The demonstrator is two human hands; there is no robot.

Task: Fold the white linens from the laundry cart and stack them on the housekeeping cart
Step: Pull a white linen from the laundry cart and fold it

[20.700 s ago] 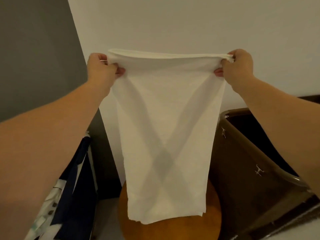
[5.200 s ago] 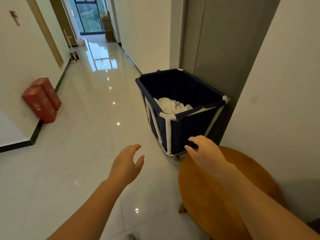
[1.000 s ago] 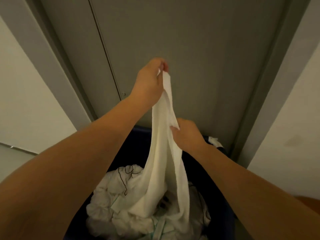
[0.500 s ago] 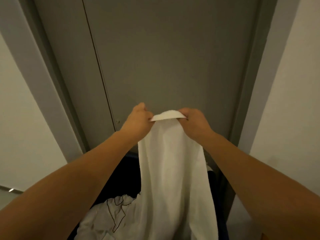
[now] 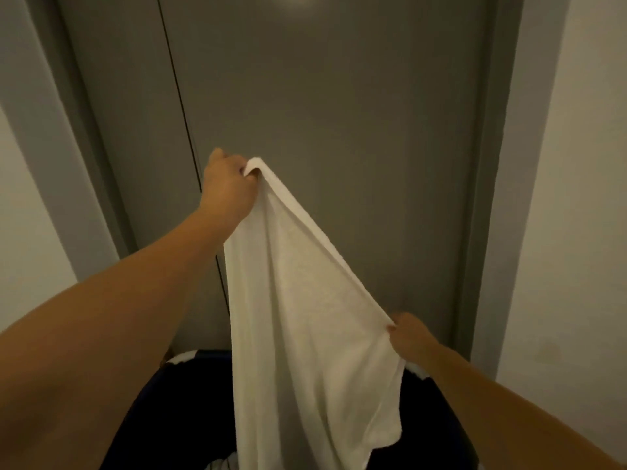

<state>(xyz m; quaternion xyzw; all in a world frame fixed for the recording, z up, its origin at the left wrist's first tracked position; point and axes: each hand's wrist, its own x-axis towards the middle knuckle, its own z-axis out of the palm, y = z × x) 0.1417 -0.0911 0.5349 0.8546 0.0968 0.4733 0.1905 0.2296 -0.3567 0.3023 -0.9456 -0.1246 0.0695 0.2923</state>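
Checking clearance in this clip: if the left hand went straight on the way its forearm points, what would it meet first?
Most likely the grey door behind it; nothing else shows in that line. The left hand grips the white linen, and the gap to the door cannot be judged.

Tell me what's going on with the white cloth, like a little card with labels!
Thing held: white linen
Left hand: grips the top corner, raised high
Right hand: pinches the edge lower down, off to the right
Cloth shape: stretched on a slant between the hands, the rest hanging down
Below: dark blue laundry cart
Behind: grey door
Folded: not yet
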